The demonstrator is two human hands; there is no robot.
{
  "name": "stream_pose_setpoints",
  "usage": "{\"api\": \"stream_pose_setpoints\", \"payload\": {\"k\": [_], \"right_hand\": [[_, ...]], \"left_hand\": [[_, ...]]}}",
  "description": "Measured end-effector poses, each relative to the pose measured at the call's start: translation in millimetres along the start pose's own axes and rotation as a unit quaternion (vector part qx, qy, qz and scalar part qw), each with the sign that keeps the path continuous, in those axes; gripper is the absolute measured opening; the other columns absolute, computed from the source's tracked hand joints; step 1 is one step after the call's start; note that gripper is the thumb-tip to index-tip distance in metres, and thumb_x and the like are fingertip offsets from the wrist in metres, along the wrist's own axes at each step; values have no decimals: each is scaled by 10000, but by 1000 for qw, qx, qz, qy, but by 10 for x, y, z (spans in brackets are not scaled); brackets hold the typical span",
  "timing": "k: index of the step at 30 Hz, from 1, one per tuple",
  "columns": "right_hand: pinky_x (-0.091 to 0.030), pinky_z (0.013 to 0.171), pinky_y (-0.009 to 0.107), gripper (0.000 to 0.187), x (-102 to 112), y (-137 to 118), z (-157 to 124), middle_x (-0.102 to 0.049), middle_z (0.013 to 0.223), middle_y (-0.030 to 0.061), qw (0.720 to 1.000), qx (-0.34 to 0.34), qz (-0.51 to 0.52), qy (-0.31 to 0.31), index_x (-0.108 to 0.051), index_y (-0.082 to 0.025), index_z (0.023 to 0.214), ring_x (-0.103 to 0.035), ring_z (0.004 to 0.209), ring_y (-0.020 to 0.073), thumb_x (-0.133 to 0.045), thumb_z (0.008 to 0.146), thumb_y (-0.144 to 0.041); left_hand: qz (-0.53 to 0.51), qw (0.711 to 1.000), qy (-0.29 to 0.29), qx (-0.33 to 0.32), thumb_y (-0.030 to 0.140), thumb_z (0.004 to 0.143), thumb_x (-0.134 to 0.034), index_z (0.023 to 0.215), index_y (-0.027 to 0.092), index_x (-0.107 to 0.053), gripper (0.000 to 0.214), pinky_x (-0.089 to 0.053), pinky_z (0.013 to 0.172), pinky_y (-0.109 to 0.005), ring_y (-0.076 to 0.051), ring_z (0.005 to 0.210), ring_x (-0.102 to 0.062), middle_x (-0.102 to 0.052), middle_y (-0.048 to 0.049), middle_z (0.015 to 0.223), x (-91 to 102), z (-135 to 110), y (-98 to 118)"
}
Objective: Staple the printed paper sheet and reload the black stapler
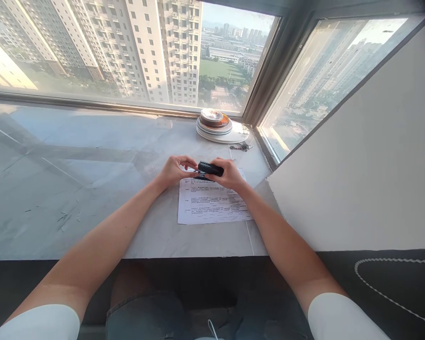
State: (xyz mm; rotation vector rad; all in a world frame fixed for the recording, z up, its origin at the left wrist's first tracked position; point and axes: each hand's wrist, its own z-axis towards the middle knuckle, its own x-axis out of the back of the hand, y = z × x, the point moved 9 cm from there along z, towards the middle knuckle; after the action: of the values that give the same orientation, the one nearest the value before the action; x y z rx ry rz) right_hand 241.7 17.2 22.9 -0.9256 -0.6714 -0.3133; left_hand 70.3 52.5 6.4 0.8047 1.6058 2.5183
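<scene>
Head view shows the right hand (230,174) closed around a black stapler (210,168) at the top edge of a printed sheet (212,205) on the marble sill (92,189), left hand (173,170) pinching its front end; unpinned, the sheet could slide, or those fingertips get nipped.

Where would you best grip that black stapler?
Probably around its middle, from above: the stapler is a long narrow bar lying level, left to right, over the sheet. The right hand wraps it so; the left hand touches its left end.
</scene>
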Motion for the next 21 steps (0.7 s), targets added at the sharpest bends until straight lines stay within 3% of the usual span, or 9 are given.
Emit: {"api": "stream_pose_setpoints", "payload": {"k": [4,9,13,16,21], "right_hand": [[-467,763,339,242,31,77,6,-674,804,25,999,-9,-39,17,-726,-229,925,-612,777,208,-772,836,-449],[-500,886,415,312,336,224,-18,-743,977,51,987,-30,-74,139,-714,-252,1107,-666,896,260,-746,871,-453],[-497,918,439,259,539,273,-60,-739,1050,58,973,-31,-102,204,-691,-255,1150,-664,966,273,-678,919,-371],[-468,957,468,217,558,246,-64,-735,1060,63,968,-21,-154,199,-697,-263,1139,-641,994,283,-632,932,-281],[-417,1022,501,305,481,211,-50,-728,1118,67,964,3,-209,166,-700,-277,1178,-604,1033,295,-573,923,-166]], "left_hand": [[52,999,4,-10,571,770,-823,1027,203,-758,454,-507,867,-389,-228,889,-684,-791,-71,989,10,8,16],[182,980,73,-17,545,963,-609,1193,241,-758,409,-441,1038,-460,-254,1029,-637,-753,-67,1153,134,10,-46],[271,962,16,7,502,915,-671,1149,252,-789,362,-402,1081,-522,-323,1164,-593,-712,-85,1194,33,12,-199],[277,960,-29,12,409,901,-675,1092,270,-798,267,-401,1085,-530,-317,1152,-607,-703,-73,1197,-51,3,-244],[244,968,-49,19,333,888,-642,981,252,-777,183,-419,1073,-523,-267,1000,-654,-712,-64,1141,-84,4,-221]]}}
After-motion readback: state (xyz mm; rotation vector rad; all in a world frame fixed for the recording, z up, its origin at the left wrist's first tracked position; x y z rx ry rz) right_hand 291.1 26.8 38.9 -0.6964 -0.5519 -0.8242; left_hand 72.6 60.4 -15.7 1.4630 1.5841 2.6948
